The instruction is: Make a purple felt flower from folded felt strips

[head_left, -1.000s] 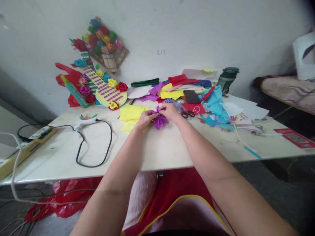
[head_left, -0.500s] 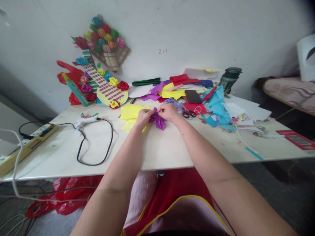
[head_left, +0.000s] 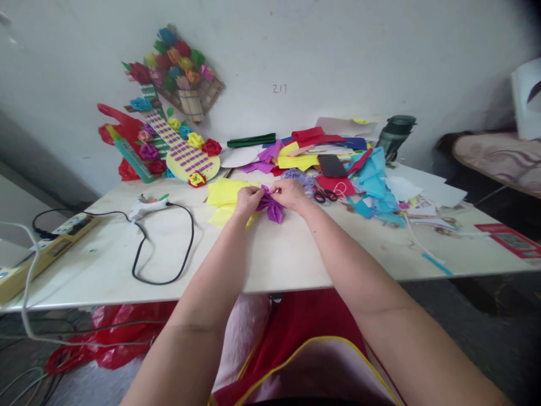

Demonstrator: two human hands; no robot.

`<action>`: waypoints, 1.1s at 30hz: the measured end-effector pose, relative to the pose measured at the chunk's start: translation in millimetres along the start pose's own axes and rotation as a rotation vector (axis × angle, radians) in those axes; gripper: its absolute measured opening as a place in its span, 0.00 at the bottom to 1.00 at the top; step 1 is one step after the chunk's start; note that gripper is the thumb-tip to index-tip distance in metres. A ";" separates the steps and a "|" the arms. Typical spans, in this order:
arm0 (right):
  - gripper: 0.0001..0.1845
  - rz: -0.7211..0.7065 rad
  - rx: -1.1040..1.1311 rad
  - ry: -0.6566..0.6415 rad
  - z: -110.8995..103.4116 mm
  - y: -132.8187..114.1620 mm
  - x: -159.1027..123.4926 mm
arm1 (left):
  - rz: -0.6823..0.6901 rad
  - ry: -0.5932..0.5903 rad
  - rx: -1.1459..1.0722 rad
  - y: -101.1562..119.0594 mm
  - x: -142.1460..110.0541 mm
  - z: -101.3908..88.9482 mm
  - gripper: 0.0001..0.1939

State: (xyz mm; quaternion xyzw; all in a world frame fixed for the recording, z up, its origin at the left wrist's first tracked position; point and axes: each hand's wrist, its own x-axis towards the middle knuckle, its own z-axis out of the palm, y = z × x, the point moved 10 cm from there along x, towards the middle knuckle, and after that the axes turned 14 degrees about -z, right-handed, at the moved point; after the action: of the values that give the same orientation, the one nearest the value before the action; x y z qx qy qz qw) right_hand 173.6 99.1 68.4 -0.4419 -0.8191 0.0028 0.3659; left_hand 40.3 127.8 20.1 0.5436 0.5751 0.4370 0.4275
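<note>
Between my two hands is a purple crepe paper flower (head_left: 273, 210), its petals fanned out toward me. My left hand (head_left: 250, 201) pinches its left side with thumb and fingers. My right hand (head_left: 291, 194) grips the upper right part, fingers closed; the exact fingertip contact is partly hidden. Pieces of yellow crepe paper (head_left: 228, 193) lie on the table just left of and under my left hand. To the right of my right hand rest scissors (head_left: 324, 195) with dark red and black handles, beside a crumpled clear purplish wrap (head_left: 301, 178).
A white glue gun (head_left: 147, 208) with a looped black cord lies left, near a yellow power strip (head_left: 51, 254). A flower-trimmed paper guitar (head_left: 192, 158) leans at the back. Coloured paper, a phone (head_left: 332, 166), blue crepe paper (head_left: 372, 186) and a dark bottle (head_left: 395, 137) fill the back right.
The purple flower's petals have shifted slightly between my fingers. Both hands stay in nearly the same place, still holding it.
</note>
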 end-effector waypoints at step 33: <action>0.06 -0.174 -0.073 -0.063 2.1 -18.6 3.5 | -0.090 -0.093 -0.099 -7.6 -3.1 4.8 0.18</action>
State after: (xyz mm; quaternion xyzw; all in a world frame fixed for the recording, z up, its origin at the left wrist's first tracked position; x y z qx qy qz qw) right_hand 157.7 90.9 75.0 -0.3818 -0.8649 -0.0451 0.3226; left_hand 43.2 124.7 11.5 0.5153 0.5560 0.4195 0.4994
